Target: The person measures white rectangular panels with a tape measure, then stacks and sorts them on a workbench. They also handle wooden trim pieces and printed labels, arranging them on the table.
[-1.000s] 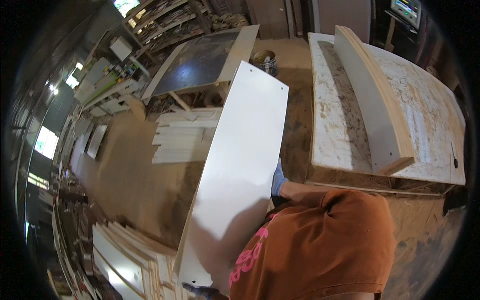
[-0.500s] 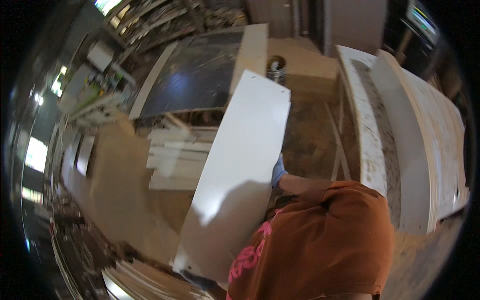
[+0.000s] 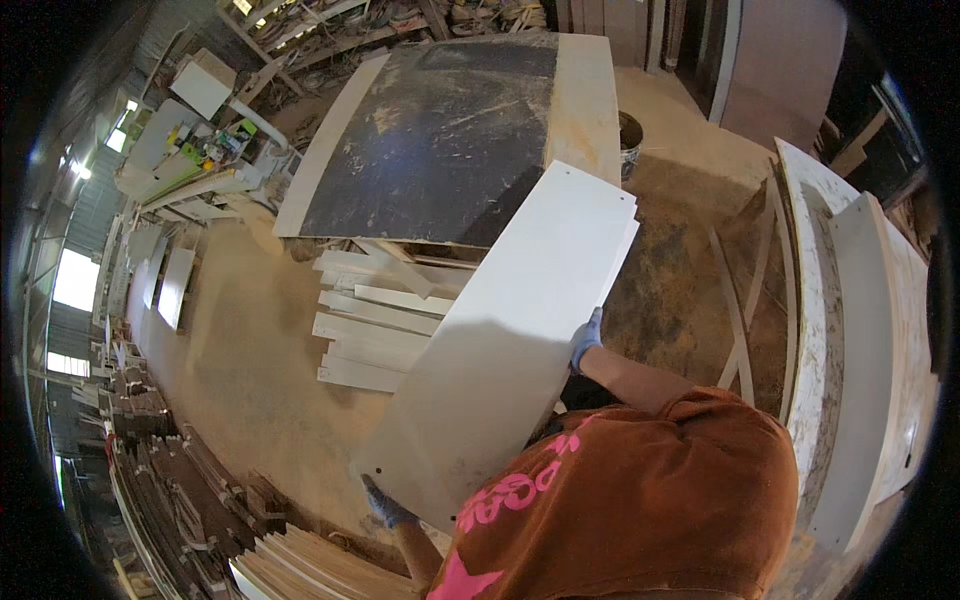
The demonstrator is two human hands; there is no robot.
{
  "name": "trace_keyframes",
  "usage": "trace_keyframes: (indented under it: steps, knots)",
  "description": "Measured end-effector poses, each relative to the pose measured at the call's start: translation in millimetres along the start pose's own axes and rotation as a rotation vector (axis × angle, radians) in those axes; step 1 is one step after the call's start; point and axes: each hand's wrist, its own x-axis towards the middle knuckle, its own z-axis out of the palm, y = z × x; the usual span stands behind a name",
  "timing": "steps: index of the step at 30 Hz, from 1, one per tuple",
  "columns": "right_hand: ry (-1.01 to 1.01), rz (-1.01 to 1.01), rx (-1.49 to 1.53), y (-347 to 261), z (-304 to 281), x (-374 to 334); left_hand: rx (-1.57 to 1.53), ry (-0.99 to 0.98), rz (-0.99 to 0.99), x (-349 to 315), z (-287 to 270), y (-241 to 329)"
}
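Panel [image 3: 510, 340], left grip [image 3: 385, 508], right grip [image 3: 586, 338]

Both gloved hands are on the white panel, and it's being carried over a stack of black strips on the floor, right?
Not quite. The head view shows the left hand and right hand, both in blue gloves, gripping the white panel, but the strips lying on the floor beside it are white, not black.
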Motion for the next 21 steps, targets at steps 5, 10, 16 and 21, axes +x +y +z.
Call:
trace_keyframes:
  steps: [5, 10, 16, 21]
  knots:
    - [0.081, 0.175, -0.026, 20.0, 42.2, 15.9, 0.225, 0.133, 0.011, 108.3, -5.7, 1.9]
    - [-0.008, 0.269, -0.170, 20.0, 97.5, 4.5, 0.333, -0.077, -0.086, 242.2, 11.8, 31.7]
    - [0.057, 0.303, -0.148, 79.0, 166.0, 54.7, 0.708, -0.311, 0.017, 490.7, 98.5, 139.0]
    - [0.044, 0.367, -0.360, 98.0, 232.9, 80.9, 1.249, -0.608, 0.424, 555.5, 359.0, 168.3]
